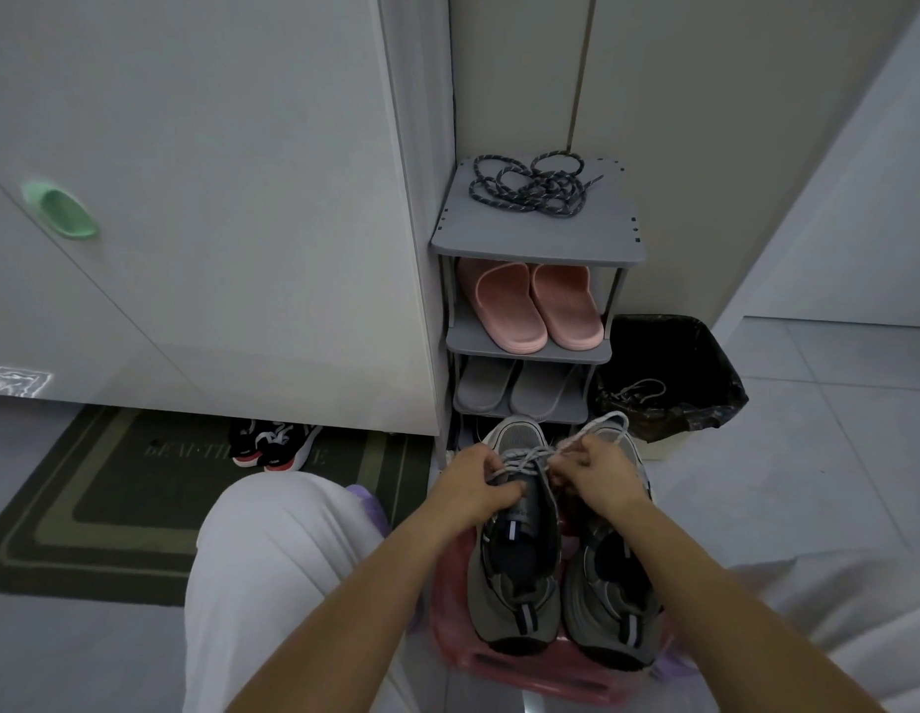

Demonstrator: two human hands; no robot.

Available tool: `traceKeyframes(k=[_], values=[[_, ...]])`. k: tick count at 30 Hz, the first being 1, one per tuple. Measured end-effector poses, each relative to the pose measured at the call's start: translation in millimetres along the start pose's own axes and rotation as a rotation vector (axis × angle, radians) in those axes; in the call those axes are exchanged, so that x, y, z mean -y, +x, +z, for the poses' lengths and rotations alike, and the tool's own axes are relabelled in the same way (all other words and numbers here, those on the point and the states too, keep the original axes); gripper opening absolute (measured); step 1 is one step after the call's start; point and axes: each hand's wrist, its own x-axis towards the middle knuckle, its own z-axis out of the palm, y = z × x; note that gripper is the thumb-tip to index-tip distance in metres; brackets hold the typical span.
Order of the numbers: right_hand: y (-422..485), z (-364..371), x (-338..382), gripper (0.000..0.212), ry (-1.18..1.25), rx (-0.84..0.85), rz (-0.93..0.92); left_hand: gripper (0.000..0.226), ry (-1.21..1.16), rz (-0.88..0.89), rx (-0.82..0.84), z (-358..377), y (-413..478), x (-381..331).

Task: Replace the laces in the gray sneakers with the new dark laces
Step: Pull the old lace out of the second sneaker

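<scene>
Two gray sneakers stand side by side on a pink stool (447, 599) between my knees, toes pointing away. The left sneaker (517, 563) still carries its light gray lace (530, 452) across the front eyelets. My left hand (471, 483) grips the sneaker's left side near the tongue. My right hand (599, 476) pinches a loop of the light gray lace that arcs up over the right sneaker (609, 589). The new dark laces (532, 187) lie in a tangled pile on the top shelf of the gray shoe rack (535, 247).
The rack holds pink slippers (530, 306) and gray slippers (514, 385) on lower shelves. A black-lined bin (669, 373) with a lace inside stands right of it. A white cabinet (216, 223) is on the left, above a doormat (113, 506) and dark sneakers (272, 445).
</scene>
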Motion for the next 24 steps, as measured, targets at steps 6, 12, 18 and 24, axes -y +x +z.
traceKeyframes(k=[6, 12, 18, 24], values=[[1.4, 1.0, -0.1, 0.014, -0.217, 0.004, -0.023, 0.029, 0.007, -0.006, -0.011, 0.8, 1.4, 1.3], [7.3, 3.4, -4.5, 0.014, 0.222, -0.039, 0.053, 0.031, 0.026, 0.002, -0.010, 0.0, 0.9, 1.1], [4.8, 2.9, -2.7, 0.021, -0.147, 0.050, -0.024, 0.031, 0.035, 0.003, -0.019, 0.5, 0.7, 0.6], [7.0, 7.4, -4.8, 0.017, 0.021, -0.025, 0.024, 0.030, -0.005, 0.007, -0.014, -0.5, 0.0, 0.9]])
